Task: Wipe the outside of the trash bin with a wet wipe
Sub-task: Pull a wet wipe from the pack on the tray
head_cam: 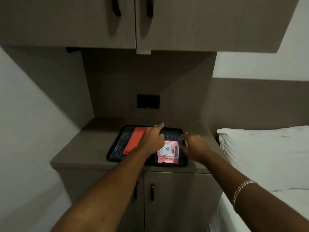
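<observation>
A pink pack of wet wipes (pixel 168 152) with a white label lies flat on the right half of a black patterned tray (pixel 119 146) on a low cabinet top. My left hand (pixel 154 137) hovers just left of the pack, index finger stretched forward, holding nothing. My right hand (pixel 194 144) is blurred, just right of the pack, fingers loosely spread and empty. No trash bin is in view.
A folded red cloth (pixel 133 142) lies on the tray's left half. The grey cabinet top (pixel 80 148) has doors below and wall cupboards (pixel 83 22) overhead. A bed with a white pillow (pixel 267 151) stands to the right. A dark wall socket plate (pixel 148 101) sits behind.
</observation>
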